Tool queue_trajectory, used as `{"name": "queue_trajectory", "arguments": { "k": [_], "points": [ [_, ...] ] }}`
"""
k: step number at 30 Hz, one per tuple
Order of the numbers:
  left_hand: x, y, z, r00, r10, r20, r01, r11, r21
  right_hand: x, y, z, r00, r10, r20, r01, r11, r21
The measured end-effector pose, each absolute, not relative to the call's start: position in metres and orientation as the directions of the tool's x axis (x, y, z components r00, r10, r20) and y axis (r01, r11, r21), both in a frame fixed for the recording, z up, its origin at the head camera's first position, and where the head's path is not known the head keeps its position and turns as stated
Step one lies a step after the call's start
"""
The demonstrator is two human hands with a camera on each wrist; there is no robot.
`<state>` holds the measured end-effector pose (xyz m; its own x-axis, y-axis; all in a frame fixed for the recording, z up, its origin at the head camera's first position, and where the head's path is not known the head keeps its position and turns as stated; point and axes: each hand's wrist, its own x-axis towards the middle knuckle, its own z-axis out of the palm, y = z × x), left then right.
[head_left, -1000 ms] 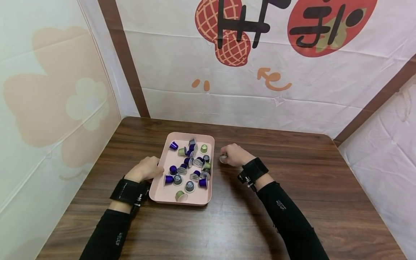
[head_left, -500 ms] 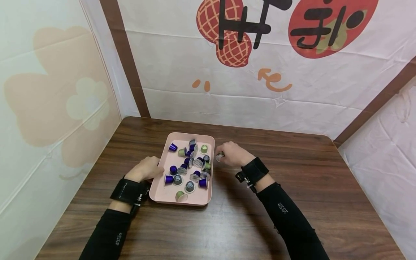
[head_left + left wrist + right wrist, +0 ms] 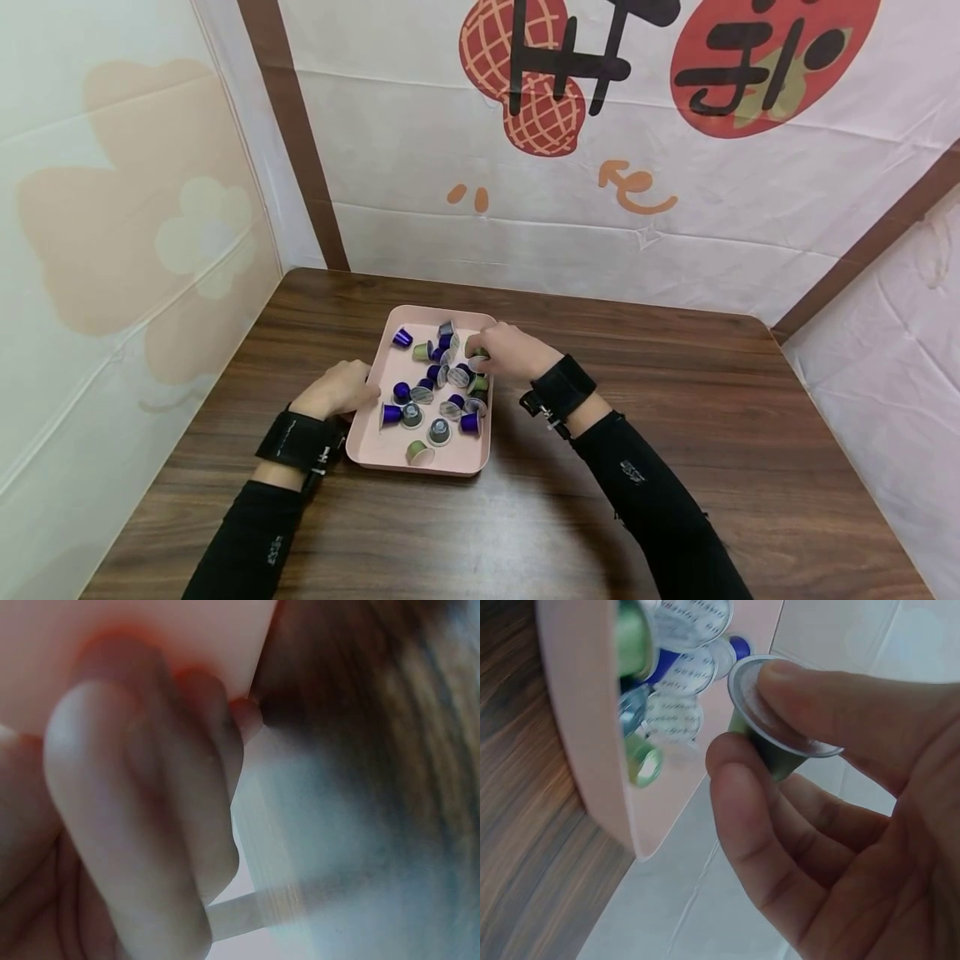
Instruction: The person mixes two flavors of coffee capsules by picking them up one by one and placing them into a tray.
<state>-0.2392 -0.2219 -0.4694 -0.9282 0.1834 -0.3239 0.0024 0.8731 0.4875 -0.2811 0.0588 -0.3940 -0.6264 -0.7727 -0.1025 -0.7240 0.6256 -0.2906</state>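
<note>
On the brown table lies a pink tray scattered with several coffee capsules, some blue, others green or grey. The left hand grips the tray's left edge; in the left wrist view its fingers curl against the pink tray wall. Above the tray's right side, the right hand pinches a green coffee capsule between thumb and fingers. The thumb covers part of the capsule's silver foil lid. Behind it in the right wrist view, a green capsule lies inside the tray by the wall.
Wood-grain table surface extends right of the tray and in front of it. A white printed cloth hangs along the back edge, with another cloth wall on the left. Black bands and sleeves cover both forearms.
The right hand has lifted the green capsule off the table right of the tray and moved left over the tray's rim with it. The left hand stays on the tray edge.
</note>
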Motion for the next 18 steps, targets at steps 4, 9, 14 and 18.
{"name": "queue_trajectory", "arguments": {
  "k": [4, 9, 14, 18],
  "points": [
    [-0.24, -0.222, -0.47, -0.929, 0.186, -0.319, 0.01, 0.876, 0.481, -0.279, 0.044, -0.39, -0.622, -0.773, -0.126, -0.734, 0.631, -0.25],
    [-0.239, -0.222, -0.47, -0.926, 0.182, -0.331, -0.003, 0.873, 0.488, -0.28, 0.025, -0.39, -0.596, -0.791, -0.141, -0.765, 0.612, -0.202],
    [-0.24, -0.222, -0.47, -0.923, 0.175, -0.343, -0.013, 0.876, 0.482, -0.28, 0.008, -0.391, -0.581, -0.802, -0.143, -0.782, 0.598, -0.175],
    [-0.241, -0.223, -0.47, -0.922, 0.176, -0.344, -0.015, 0.874, 0.486, -0.281, -0.005, -0.394, -0.594, -0.791, -0.145, -0.774, 0.611, -0.165]
  ]
}}
